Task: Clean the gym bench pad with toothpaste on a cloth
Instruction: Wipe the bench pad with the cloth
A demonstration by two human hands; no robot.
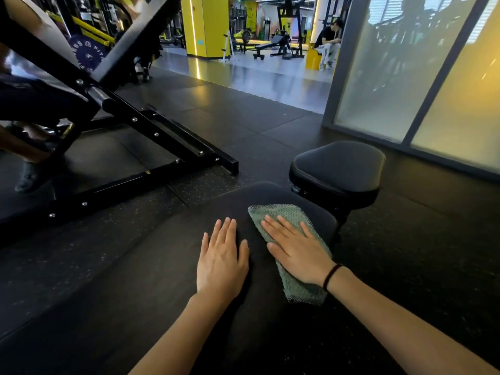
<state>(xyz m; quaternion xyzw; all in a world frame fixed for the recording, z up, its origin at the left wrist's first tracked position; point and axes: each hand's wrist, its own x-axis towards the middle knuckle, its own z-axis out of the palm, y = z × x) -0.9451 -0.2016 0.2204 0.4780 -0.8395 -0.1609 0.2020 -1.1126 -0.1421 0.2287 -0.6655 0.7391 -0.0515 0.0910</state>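
Black rubber gym flooring surrounds the bench pad [243,201], where the right hand [297,250] presses flat-fingered on the green cloth [286,212] to wipe, while the left hand [221,258] rests flat just left, seemingly for balance.

The left forearm [173,334] and right forearm [405,320] reach forward, bare. The left hand [221,263] lies palm down, fingers straight and close together. The right hand [297,253] is flat too, fingers slightly spread (a dark band [331,276] circles its wrist).
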